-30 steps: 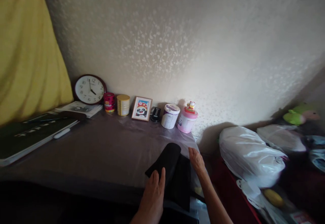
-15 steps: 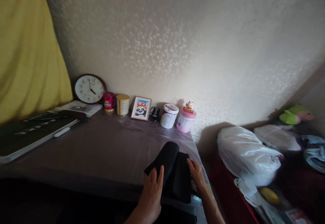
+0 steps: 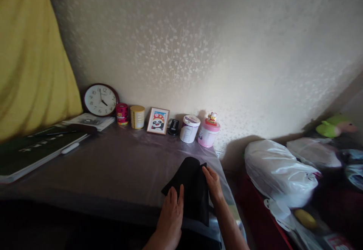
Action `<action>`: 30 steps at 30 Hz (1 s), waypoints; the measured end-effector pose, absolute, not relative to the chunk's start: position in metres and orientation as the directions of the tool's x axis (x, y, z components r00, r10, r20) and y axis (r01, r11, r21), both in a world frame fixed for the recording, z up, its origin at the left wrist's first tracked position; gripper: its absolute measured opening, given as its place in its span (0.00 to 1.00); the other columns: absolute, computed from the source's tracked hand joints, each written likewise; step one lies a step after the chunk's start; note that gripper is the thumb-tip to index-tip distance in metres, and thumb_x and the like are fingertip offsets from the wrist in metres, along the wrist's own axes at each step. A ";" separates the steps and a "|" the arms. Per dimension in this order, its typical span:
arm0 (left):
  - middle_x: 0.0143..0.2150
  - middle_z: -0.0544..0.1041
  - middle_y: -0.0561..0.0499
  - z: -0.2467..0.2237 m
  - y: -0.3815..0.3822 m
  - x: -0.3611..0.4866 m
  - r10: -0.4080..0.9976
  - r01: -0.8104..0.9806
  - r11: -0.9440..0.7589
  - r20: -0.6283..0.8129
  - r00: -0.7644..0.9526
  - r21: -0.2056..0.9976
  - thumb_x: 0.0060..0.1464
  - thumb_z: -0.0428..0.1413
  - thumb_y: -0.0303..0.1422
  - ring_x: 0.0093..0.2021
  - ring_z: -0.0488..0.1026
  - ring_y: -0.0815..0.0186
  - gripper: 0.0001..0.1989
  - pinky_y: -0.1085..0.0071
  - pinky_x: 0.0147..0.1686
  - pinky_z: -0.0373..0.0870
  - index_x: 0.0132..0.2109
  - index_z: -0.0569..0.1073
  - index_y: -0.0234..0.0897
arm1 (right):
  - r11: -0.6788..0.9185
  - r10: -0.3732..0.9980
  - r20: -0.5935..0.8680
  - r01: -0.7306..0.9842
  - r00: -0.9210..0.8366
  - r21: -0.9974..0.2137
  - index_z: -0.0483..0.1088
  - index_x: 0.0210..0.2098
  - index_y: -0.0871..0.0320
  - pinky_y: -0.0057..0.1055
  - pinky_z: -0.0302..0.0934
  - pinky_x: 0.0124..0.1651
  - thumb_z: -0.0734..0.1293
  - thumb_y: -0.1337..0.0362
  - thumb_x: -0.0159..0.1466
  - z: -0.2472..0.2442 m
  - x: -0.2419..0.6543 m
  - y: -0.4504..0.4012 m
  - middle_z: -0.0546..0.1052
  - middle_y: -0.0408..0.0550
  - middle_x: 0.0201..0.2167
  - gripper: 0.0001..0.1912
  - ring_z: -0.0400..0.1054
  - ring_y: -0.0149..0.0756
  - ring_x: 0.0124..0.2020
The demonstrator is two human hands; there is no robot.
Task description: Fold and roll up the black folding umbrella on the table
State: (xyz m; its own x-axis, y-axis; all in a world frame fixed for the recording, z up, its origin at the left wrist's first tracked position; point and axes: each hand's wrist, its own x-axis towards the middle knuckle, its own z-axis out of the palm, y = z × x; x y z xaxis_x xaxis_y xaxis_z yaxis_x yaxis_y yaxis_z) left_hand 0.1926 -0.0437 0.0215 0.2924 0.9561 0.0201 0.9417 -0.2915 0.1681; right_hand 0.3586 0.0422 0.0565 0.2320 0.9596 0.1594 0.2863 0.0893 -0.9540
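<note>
A folded piece of black cloth (image 3: 190, 182), perhaps a garment, lies at the table's front right. My left hand (image 3: 171, 214) rests on its left part with the fingers stretched out and lying flat. On the other side, my right hand (image 3: 212, 182) pinches the cloth's upper right edge between thumb and fingers, and that flap is raised a little. The lower end of the cloth reaches the table's front edge, where dark shadow hides its outline.
Along the back of the table (image 3: 121, 166) stand a clock (image 3: 101, 99), several tins, a panda picture frame (image 3: 158, 121) and a small black object (image 3: 173, 127). A large green book (image 3: 36, 148) lies left. Beyond the right edge is a white plastic bag (image 3: 279, 172).
My right hand has moved left and slightly up with the pinched edge, folding the right flap inward. My left hand has stayed nearly in place on the cloth.
</note>
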 end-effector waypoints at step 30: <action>0.58 0.65 0.39 0.016 -0.049 0.165 0.909 0.921 -0.336 0.322 0.264 0.195 0.52 0.49 0.27 0.57 0.64 0.53 0.23 0.56 0.54 0.64 0.56 0.63 0.33 | 0.431 0.896 0.318 0.782 -0.311 -0.450 0.69 0.43 0.52 0.33 0.61 0.43 0.61 0.65 0.62 0.043 0.301 0.047 0.78 0.43 0.35 0.11 0.67 0.39 0.40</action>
